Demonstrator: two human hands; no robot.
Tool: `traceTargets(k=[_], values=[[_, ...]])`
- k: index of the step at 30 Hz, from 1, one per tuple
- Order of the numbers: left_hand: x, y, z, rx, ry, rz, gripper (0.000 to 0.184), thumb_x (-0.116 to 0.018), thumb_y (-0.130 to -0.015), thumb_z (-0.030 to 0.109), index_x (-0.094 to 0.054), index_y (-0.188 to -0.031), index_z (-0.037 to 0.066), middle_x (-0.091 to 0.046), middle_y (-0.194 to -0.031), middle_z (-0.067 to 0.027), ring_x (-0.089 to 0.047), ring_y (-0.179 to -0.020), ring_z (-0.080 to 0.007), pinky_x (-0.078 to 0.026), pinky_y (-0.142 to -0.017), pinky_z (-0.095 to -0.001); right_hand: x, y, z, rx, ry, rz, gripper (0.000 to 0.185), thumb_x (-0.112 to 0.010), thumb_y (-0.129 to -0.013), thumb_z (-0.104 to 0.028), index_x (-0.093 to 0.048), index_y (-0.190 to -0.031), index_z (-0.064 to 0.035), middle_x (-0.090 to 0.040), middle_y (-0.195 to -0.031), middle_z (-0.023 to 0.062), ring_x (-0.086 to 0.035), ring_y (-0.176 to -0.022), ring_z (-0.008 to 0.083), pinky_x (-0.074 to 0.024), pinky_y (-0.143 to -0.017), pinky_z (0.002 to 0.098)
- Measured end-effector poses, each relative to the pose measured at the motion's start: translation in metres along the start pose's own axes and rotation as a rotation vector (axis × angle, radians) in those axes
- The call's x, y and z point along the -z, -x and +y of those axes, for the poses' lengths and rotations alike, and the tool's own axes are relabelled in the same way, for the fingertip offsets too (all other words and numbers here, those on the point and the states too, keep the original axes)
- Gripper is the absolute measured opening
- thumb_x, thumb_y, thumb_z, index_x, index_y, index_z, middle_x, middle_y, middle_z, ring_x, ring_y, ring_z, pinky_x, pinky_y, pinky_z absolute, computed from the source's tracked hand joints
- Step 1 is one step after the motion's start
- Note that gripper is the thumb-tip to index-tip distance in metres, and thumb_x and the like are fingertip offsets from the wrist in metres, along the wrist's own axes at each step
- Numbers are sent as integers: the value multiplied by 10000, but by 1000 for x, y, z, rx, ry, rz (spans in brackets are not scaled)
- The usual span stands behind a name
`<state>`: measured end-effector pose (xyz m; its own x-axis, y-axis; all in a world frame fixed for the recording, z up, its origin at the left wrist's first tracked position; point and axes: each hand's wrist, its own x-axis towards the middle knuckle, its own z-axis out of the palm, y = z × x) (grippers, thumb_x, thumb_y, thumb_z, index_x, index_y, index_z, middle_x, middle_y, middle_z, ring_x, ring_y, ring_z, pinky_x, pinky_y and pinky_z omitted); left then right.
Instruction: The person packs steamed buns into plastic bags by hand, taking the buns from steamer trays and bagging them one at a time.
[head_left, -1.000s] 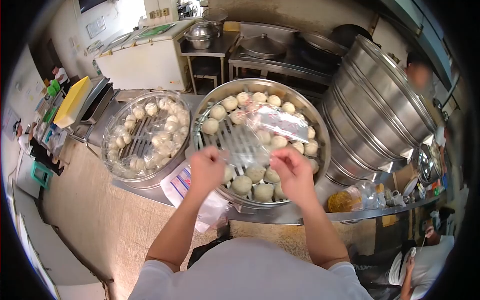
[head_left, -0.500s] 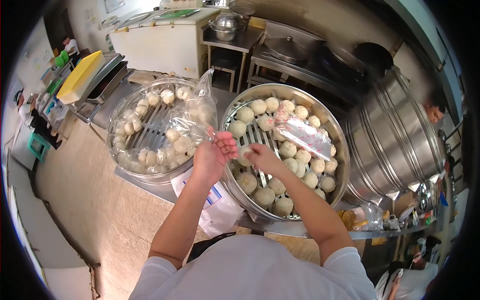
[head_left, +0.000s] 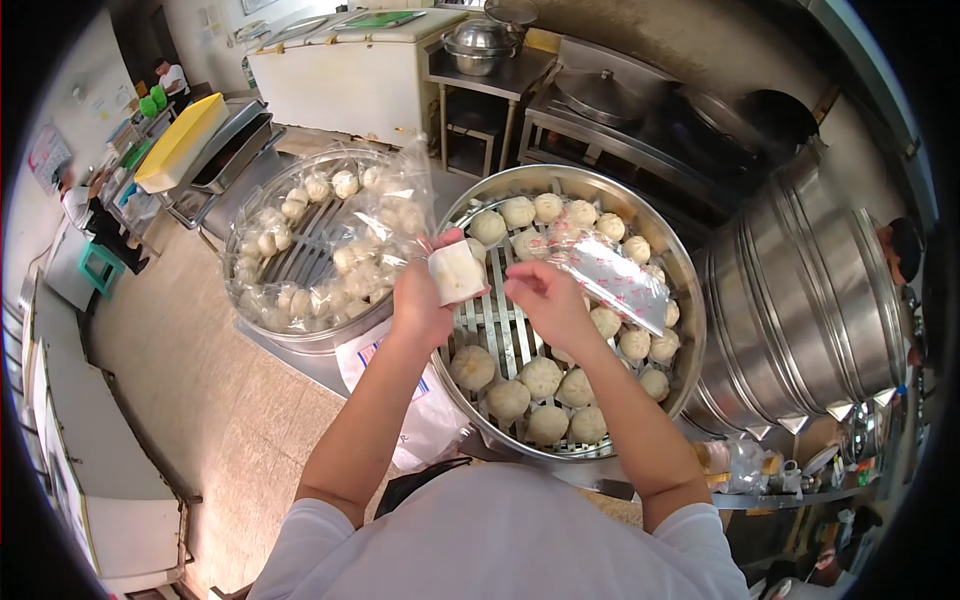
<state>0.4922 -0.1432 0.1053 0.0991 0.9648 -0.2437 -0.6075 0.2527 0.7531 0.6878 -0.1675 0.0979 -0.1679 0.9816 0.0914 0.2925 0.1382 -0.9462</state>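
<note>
My left hand (head_left: 422,310) is wrapped round a steamed bun (head_left: 477,250), and a square of white paper (head_left: 456,272) on it faces up at me. Just to the right, my right hand (head_left: 548,298) hangs over the round metal steamer tray (head_left: 692,285), its fingers loosely bent and apart with nothing visible in them. Many pale buns (head_left: 540,377) sit on the tray's slats. Across the buns on the right lies a clear plastic packet with red print (head_left: 625,285).
A second steamer tray (head_left: 310,342) on the left holds buns in clear plastic bags (head_left: 385,235). Stacked steamers (head_left: 800,310) stand at the right. A printed plastic bag (head_left: 425,415) hangs at the table's front edge. Two people are far left; another is partly visible behind the stack.
A bun has come up from the tray into my left hand, its papered side now facing me. My right hand has let go of it and moved slightly right. The view has shifted a little.
</note>
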Motion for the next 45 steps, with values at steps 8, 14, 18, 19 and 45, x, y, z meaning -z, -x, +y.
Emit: traceTargets(k=[8, 14, 18, 19, 45], values=[[2, -10, -31, -810, -1456, -24, 258, -528, -916, 79, -755, -1039, 86, -698, -1107, -225, -680, -1006, -346, -552, -873, -456, 18, 5, 41, 34, 426, -185, 329, -716, -903, -157, -692, -1163, 43, -739, -1081, 205, -724, -919, 295, -563, -830, 388], [4, -18, -41, -146, -1964, -268, 375, -507, -1019, 308, -742, -1026, 15, -722, -1056, -232, -678, -1010, -434, -540, -903, -498, 41, 23, 33, -91, 589, -342, 361, -696, -848, -116, -690, -1181, 24, -718, -1043, 233, -695, -956, 382, -554, -873, 441], [6, -28, -42, -277, -1825, -260, 443, -492, -1043, 346, -753, -1005, -10, -748, -983, -210, -713, -919, -408, -569, -851, -472, 29, 61, 40, 19, 840, -542, 497, -678, -784, -77, -638, -1264, 47, -663, -1253, 211, -614, -1181, 382, -502, -999, 452], [17, -41, -48, -368, -1624, -328, 452, -471, -1056, 343, -738, -1056, -20, -748, -1008, -202, -714, -925, -377, -570, -856, -462, 23, 69, 48, 110, 945, -574, 535, -674, -768, -68, -621, -1287, 52, -639, -1316, 207, -584, -1244, 381, -484, -1032, 456], [5, 2, -43, 248, 124, -31, 509, -274, -1135, 379, -608, -1247, 12, -691, -1108, -162, -675, -942, -302, -577, -836, -426, 1, 102, 23, -104, 507, -331, 599, -839, -763, -239, -608, -1243, 33, -626, -1210, 261, -615, -1165, 420, -515, -994, 468]])
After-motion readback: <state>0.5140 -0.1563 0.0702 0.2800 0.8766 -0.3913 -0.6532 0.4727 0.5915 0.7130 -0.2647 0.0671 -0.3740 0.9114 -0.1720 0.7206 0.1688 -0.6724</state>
